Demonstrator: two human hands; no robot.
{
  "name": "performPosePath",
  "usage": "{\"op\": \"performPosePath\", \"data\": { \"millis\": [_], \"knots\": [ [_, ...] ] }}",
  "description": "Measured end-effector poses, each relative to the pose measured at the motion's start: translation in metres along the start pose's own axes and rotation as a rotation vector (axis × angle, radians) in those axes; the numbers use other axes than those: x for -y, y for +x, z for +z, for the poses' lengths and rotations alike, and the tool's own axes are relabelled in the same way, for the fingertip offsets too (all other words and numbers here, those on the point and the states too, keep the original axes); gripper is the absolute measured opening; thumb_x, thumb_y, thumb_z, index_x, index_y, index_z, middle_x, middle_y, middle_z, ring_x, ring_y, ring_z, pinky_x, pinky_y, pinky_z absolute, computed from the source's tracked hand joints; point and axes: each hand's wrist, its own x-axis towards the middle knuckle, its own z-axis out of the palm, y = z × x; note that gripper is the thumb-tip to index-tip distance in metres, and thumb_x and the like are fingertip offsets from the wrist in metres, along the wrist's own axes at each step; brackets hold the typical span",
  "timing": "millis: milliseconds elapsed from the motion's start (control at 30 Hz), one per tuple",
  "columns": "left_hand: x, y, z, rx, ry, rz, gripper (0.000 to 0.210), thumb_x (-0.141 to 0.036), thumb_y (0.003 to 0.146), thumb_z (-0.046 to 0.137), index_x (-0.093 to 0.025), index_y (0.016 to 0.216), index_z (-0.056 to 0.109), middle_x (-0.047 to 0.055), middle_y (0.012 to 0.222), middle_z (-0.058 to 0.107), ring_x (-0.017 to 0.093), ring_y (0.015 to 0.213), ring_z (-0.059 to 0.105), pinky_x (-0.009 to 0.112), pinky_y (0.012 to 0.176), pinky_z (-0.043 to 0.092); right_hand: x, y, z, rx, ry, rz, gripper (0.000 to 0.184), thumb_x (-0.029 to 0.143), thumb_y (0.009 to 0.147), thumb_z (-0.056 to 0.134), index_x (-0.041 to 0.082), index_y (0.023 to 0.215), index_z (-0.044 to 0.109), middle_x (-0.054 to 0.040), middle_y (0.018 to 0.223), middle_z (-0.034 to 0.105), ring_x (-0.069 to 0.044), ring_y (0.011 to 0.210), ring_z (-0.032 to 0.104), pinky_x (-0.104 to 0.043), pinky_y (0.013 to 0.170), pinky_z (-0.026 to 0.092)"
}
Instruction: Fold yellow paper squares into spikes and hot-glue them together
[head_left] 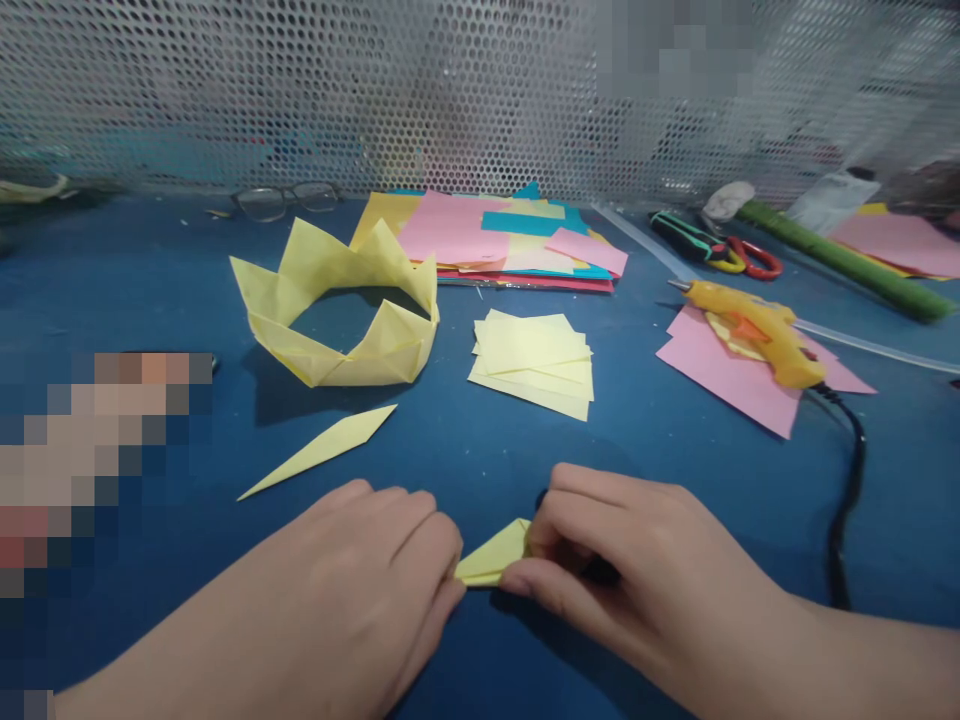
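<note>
Between my two hands is a small folded piece of yellow paper [495, 558], low in the middle of the head view. My left hand [375, 580] is closed on its left end. The thumb and fingers of my right hand [607, 560] pinch its right end. Parts of the paper are hidden under the fingers. Just beyond my left hand lies a narrow folded yellow paper strip [322, 450], pointed at both ends. Farther back stands a ring of joined yellow folded papers [337, 365] with pointed tips. To its right is a loose stack of yellow paper sheets [532, 355].
A yellow glue gun [757, 330] rests on pink paper [735, 385], its black cord [851, 510] running toward me. Behind are coloured papers [457, 225], glasses [285, 200], scissors [754, 258] and a green stick [847, 255]. A perforated metal panel [300, 90] closes off the back.
</note>
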Motion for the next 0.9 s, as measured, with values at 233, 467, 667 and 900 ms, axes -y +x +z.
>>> {"op": "performPosePath", "data": {
  "millis": [233,467,667,900],
  "knots": [
    [0.0034,0.0049,0.0044,-0.001,-0.098,0.017,0.024,-0.015,0.096,0.038,-0.027,0.084,0.055,-0.003,0.074,0.054,0.02,0.064,0.047,0.033,0.065,0.036,0.0012,0.0008,0.0029,-0.015,0.026,0.01,0.025,0.031,0.09,0.066,0.017,0.07,0.06,0.0039,0.068,0.057,-0.007,0.057,0.052,-0.018,0.051,0.036],
    [0.0015,0.0004,0.0037,0.009,-0.169,-0.109,0.024,-0.016,0.096,0.035,-0.025,0.079,0.05,-0.002,0.073,0.051,0.021,0.067,0.044,0.035,0.07,0.031,0.0007,0.0021,0.0032,-0.018,0.03,0.03,0.024,0.028,0.089,0.066,0.018,0.068,0.059,0.0043,0.066,0.056,-0.007,0.057,0.052,-0.019,0.05,0.036],
    [0.004,-0.0003,0.0013,0.045,-0.159,-0.107,0.021,-0.018,0.095,0.037,-0.026,0.083,0.052,-0.002,0.077,0.052,0.023,0.074,0.044,0.038,0.073,0.029,0.0031,0.0023,0.0014,-0.02,0.01,0.02,0.026,0.03,0.092,0.063,0.018,0.069,0.059,0.0036,0.068,0.056,-0.007,0.057,0.052,-0.019,0.051,0.036],
    [0.008,0.0043,0.0009,0.084,-0.16,-0.085,0.024,-0.016,0.095,0.038,-0.025,0.08,0.055,-0.001,0.076,0.054,0.019,0.07,0.044,0.033,0.067,0.036,0.0011,0.0017,0.0037,-0.012,0.02,0.022,0.025,0.029,0.092,0.061,0.019,0.07,0.058,0.0039,0.068,0.056,-0.008,0.058,0.052,-0.019,0.052,0.037]
  ]
}}
